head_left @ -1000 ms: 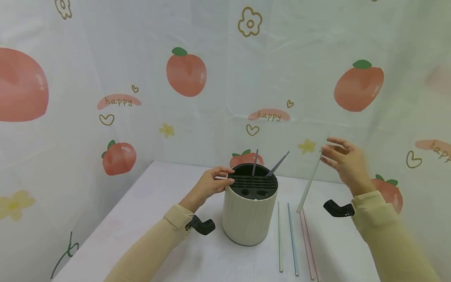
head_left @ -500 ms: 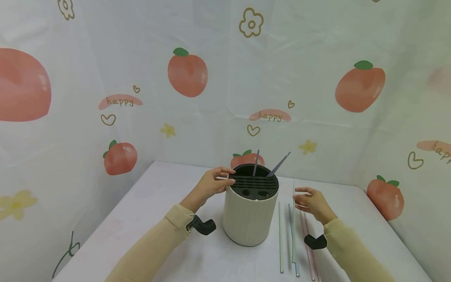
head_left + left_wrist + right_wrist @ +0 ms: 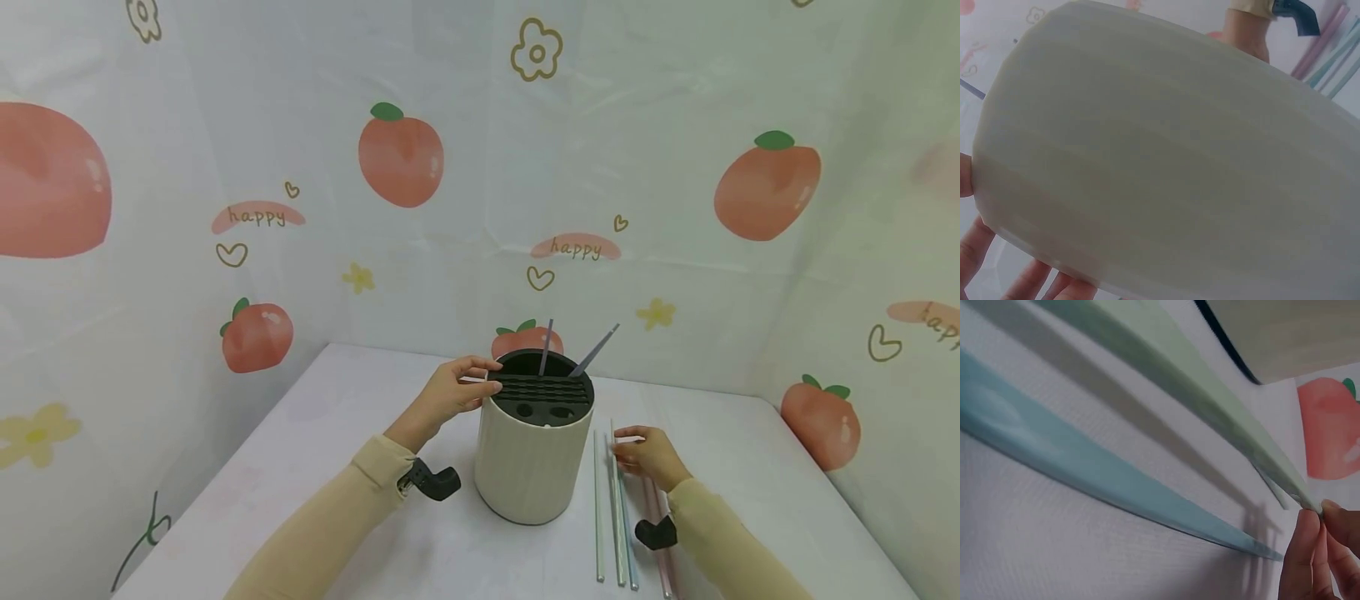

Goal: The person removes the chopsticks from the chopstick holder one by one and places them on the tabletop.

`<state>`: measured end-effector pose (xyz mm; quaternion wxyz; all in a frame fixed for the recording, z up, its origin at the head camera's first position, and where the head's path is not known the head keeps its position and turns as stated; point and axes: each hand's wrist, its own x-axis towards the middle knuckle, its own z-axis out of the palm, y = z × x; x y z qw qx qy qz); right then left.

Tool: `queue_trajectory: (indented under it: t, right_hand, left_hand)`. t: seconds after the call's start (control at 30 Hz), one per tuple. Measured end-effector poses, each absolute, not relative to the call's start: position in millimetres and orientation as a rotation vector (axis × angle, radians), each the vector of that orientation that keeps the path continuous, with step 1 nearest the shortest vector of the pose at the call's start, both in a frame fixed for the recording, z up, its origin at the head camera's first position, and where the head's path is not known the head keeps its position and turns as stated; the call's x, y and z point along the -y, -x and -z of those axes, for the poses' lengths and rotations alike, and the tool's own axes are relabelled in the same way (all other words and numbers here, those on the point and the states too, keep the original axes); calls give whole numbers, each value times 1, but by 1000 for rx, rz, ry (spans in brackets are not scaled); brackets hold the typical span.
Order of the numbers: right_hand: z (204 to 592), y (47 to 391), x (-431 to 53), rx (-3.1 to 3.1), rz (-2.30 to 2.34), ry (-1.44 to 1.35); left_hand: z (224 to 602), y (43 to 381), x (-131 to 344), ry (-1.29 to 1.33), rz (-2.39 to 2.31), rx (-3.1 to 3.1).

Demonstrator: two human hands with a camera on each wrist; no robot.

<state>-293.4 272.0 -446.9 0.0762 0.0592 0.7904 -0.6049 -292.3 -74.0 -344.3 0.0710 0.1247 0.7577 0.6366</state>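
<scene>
Fingers and thumb of the right hand pinched the far end of a pale green stick, raised there just above the white worktop, to the right of a cream holder. The stick ran between a second green stick and a blue stick, both lying flat; pink sticks lay beneath the right wrist. The left hand held the holder's left rim, fingers against its side. Two purple-grey sticks leaned upward from the rear compartment of its black insert.
</scene>
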Motion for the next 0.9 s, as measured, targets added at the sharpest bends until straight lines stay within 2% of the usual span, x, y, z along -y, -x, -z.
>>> queue_trajectory:
  t: [0.4, 0.9]
  right_hand:
    - [455, 296, -264, -2532, 1652, -318]
    - [458, 300, -258, -2577, 1590, -343]
  left_hand:
    - [340, 290, 73, -382, -1918, -2281]
    - [344, 293, 73, -368, -1913, -2284]
